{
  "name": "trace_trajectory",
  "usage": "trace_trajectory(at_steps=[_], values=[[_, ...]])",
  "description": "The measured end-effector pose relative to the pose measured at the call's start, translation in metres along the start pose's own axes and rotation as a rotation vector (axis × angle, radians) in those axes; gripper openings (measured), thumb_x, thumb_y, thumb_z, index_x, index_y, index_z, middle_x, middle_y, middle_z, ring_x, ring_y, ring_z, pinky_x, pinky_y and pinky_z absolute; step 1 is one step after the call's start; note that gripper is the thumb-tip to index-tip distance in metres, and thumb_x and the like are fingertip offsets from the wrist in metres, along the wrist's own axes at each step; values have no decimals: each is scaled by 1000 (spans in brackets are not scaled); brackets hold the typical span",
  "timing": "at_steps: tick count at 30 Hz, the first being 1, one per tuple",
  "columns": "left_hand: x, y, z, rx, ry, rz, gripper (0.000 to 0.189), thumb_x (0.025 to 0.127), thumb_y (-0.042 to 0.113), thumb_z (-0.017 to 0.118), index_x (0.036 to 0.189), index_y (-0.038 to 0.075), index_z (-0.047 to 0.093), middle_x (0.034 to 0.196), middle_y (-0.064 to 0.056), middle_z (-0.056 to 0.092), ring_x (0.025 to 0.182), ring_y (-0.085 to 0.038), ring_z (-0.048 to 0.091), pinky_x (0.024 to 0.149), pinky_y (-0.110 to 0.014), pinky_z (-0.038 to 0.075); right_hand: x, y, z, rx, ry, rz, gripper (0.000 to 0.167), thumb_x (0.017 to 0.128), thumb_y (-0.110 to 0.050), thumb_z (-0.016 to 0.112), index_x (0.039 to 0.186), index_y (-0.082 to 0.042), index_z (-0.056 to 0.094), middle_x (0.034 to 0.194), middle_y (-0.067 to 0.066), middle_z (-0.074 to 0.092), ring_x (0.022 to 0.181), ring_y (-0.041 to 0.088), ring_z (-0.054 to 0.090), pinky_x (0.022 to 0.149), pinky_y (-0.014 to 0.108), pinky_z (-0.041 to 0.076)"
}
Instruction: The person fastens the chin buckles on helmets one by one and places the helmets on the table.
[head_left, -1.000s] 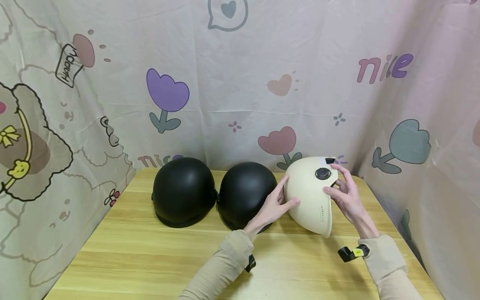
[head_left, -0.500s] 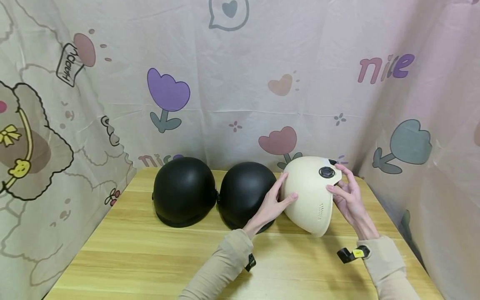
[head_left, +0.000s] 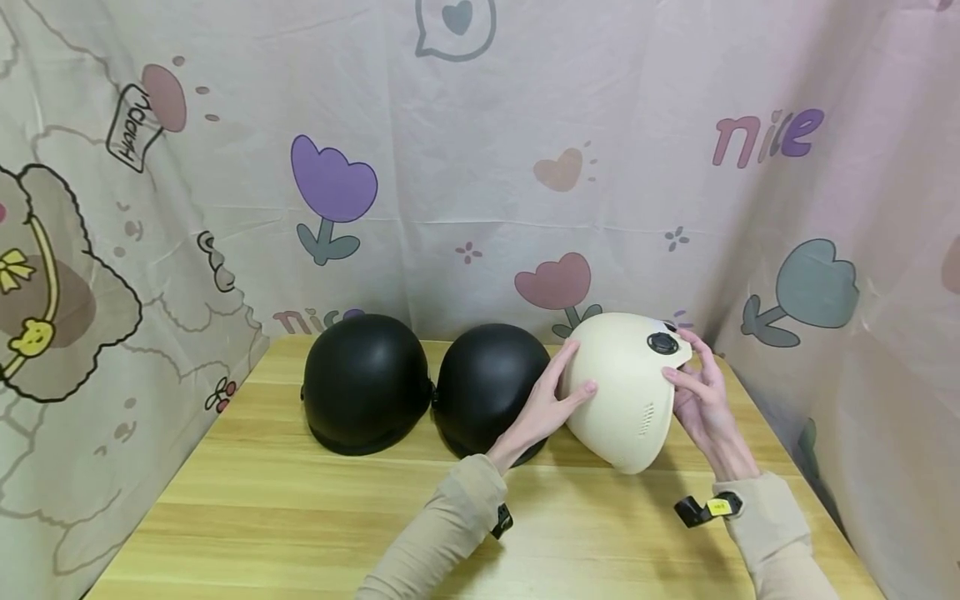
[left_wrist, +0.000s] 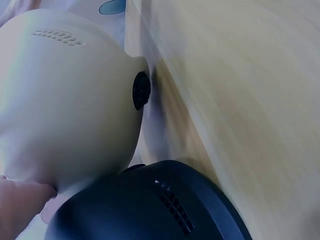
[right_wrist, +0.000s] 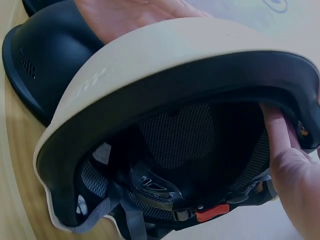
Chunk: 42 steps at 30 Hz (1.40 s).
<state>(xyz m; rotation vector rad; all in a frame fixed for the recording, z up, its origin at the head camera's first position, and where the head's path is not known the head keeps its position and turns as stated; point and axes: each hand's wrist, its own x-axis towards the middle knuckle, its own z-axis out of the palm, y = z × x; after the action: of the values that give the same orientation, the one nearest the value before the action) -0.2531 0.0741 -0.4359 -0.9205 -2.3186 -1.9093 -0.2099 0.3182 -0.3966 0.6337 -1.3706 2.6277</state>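
A cream helmet [head_left: 618, 392] is tilted at the right of the table, its open side facing right. My left hand [head_left: 543, 408] rests against the crown with thumb and fingers spread and fairly straight. On the other side my right hand [head_left: 705, 404] pinches the rim close to a round black knob [head_left: 663, 343], thumb outside and fingers reaching in. The right wrist view shows the dark padded interior [right_wrist: 177, 135], grey straps [right_wrist: 100, 212] and a red buckle piece [right_wrist: 212, 212]. A black helmet [head_left: 491, 383] stands just left of the cream one, partly behind my left hand.
A second black helmet [head_left: 367, 383] stands farther left, side by side with the first. All are on a wooden table [head_left: 300, 517]. A printed curtain [head_left: 465, 167] hangs close behind the table and along its sides.
The cream helmet has turned between my hands: its round knob has shifted right and its lower edge has swung slightly left. My right hand has moved along with the rim; the black helmets stay put.
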Motion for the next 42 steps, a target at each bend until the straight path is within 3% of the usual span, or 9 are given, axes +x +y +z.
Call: trace_trajectory(at_steps=[5,12,19,24,31,36,38,42], values=[[3,4,2,3,-5,6,71,98,44,63,159,34,27,171,6,14,158,-19,15,124,-52,26,0,-1,-7,49,-26,0,54,98,18,34,146,-8,31,127,10,64,94,22,74,71,29,62],[2,8,8,42,-43,-39,72,96,52,62,158,44,24,172,-2,6,158,-27,13,122,-57,27,-5,-13,-20,-70,-41,40,50,102,12,34,145,-13,32,125,5,66,91,15,72,70,26,60],[3,7,12,58,-55,-13,77,96,49,62,160,38,21,172,-1,7,160,-26,8,122,-63,23,-8,-32,-27,-308,-56,171,62,104,4,40,156,-17,16,126,-5,68,98,9,71,77,27,59],[3,7,16,64,-66,-6,76,97,39,65,160,34,23,172,1,8,160,-20,8,123,-60,22,-9,-45,-29,-425,-15,288,73,105,-2,46,161,-18,3,106,-6,75,80,5,67,68,24,53],[2,8,21,81,-71,-15,76,98,37,64,161,31,22,172,0,9,159,-22,9,123,-60,22,-13,-57,-35,-558,4,350,54,105,-6,48,151,-20,24,91,-8,72,63,6,56,62,23,50],[-2,8,21,67,-65,-117,79,96,50,62,161,34,19,171,-2,11,157,-29,16,120,-62,28,-17,-65,-41,-737,27,362,48,104,-11,51,147,-24,35,102,-18,67,74,-1,55,59,19,44],[-3,7,20,38,-61,-154,81,96,53,61,161,33,18,170,-4,17,154,-30,25,118,-59,33,-20,-68,-44,-854,42,370,52,105,-16,52,153,-23,33,113,-26,61,85,-7,54,64,19,45],[-3,2,19,-27,-86,-172,84,97,53,60,162,27,14,165,-6,29,145,-27,42,113,-49,43,-23,-72,-48,-1061,79,335,69,103,-21,55,162,-20,19,117,-25,40,97,-6,41,74,19,42]])
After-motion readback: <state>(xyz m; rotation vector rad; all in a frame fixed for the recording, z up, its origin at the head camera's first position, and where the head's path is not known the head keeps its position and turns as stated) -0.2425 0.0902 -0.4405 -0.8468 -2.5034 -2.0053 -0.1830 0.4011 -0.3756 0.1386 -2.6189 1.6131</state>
